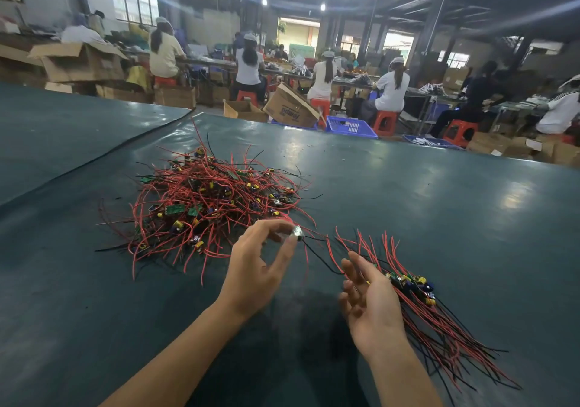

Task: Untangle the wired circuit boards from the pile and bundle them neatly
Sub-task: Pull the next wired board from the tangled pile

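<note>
Wired circuit boards lie in a tangled pile [207, 199] on the dark green counter [439, 202], left of centre, with red and black leads sticking out on all sides and small green boards and yellow parts showing among them; the left hand [260, 265] is raised just beside the near right edge of the pile, and its thumb and fingertips pinch a single board [296, 233], which is blurred; a black wire [317, 256] trails from that board down towards the right hand [367, 300]; whether it touches those fingers I cannot tell; the right hand is unclenched, palm turned leftward, fingers loosely spread and holding nothing; directly behind it a sorted bundle [417, 290] rests on the counter, its boards gathered side by side in the middle and its leads fanning out towards the pile and towards the near right corner; beyond the counter, people [392, 86] sit on red stools [384, 122] among cardboard boxes [290, 106] and a blue basket [351, 127].
</note>
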The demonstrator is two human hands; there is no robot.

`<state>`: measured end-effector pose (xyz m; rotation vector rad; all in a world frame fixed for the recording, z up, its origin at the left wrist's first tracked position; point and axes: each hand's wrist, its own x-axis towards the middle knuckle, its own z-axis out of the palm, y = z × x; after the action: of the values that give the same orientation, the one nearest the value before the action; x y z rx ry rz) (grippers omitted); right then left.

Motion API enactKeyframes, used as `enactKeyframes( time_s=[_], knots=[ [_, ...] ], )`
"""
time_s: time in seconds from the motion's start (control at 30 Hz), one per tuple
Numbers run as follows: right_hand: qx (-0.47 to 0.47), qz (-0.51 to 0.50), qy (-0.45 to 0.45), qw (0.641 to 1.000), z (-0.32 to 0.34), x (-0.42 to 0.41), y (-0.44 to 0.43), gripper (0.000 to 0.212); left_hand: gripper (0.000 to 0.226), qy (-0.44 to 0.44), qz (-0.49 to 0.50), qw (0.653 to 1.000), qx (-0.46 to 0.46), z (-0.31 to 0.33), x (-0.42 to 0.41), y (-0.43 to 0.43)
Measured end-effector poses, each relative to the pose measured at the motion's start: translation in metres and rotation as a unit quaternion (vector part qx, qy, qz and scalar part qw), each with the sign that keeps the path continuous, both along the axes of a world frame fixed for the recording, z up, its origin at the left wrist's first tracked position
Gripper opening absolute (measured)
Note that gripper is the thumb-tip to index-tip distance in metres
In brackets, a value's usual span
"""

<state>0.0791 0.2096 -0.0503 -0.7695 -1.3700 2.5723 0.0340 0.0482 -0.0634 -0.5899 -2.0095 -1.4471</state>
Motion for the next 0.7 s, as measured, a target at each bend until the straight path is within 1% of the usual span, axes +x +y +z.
enactKeyframes(
  time_s=[0.07, 0.13, 0.2, 0.27, 0.3, 0.33, 0.37, 0.43, 0.5, 0.6, 0.7],
  knots=[
    [0.01, 0.003, 0.001, 1.0, 0.0, -0.001, -0.001, 0.011, 0.016, -0.05, -0.047, 0.993, 0.1, 0.006, 0.003, 0.003],
    [0.026, 0.001, 0.005, 1.0, -0.001, -0.001, -0.001, 0.012, 0.015, -0.118, -0.075, 0.971, 0.193, 0.011, 0.003, 0.005],
    [0.048, 0.004, 0.009, 0.999, -0.001, -0.001, -0.002, 0.013, 0.019, -0.199, -0.096, 0.931, 0.29, 0.015, 0.002, 0.005],
    [0.077, 0.019, 0.013, 0.997, -0.001, 0.0, -0.003, 0.016, 0.021, -0.268, -0.13, 0.873, 0.386, 0.017, 0.001, 0.005],
    [0.094, 0.03, 0.015, 0.995, -0.002, 0.0, -0.005, 0.018, 0.022, -0.29, -0.147, 0.849, 0.417, 0.017, 0.001, 0.004],
    [0.111, 0.041, 0.018, 0.993, -0.002, 0.0, -0.006, 0.021, 0.023, -0.306, -0.159, 0.833, 0.432, 0.016, 0.0, 0.004],
    [0.127, 0.054, 0.025, 0.99, -0.002, 0.001, -0.008, 0.025, 0.026, -0.319, -0.167, 0.826, 0.434, 0.015, 0.0, 0.005],
    [0.151, 0.092, 0.044, 0.983, -0.001, 0.003, -0.013, 0.029, 0.032, -0.338, -0.182, 0.82, 0.424, 0.014, 0.002, 0.007],
    [0.169, 0.121, 0.062, 0.976, -0.001, 0.005, -0.018, 0.029, 0.033, -0.352, -0.199, 0.818, 0.409, 0.011, 0.003, 0.01],
    [0.232, 0.113, 0.087, 0.962, -0.002, 0.006, -0.022, 0.023, 0.031, -0.357, -0.213, 0.828, 0.377, 0.007, 0.006, 0.014],
    [0.265, 0.087, 0.107, 0.954, -0.002, 0.006, -0.025, 0.019, 0.029, -0.364, -0.218, 0.841, 0.335, 0.006, 0.008, 0.018]
  ],
)
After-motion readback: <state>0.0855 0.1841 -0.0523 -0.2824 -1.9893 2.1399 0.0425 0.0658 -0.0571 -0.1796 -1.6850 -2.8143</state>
